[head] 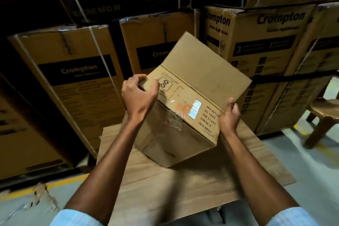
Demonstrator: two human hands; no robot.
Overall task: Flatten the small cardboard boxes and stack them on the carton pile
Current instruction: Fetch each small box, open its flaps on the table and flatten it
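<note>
Left hand [139,95] grips the box [185,108] at its ten o'clock corner; right hand [230,115] pinches its four o'clock edge; long axis runs between them.

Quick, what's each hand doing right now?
Left hand: grips the small cardboard box at its left corner.
Right hand: grips the same box's right edge.
</note>
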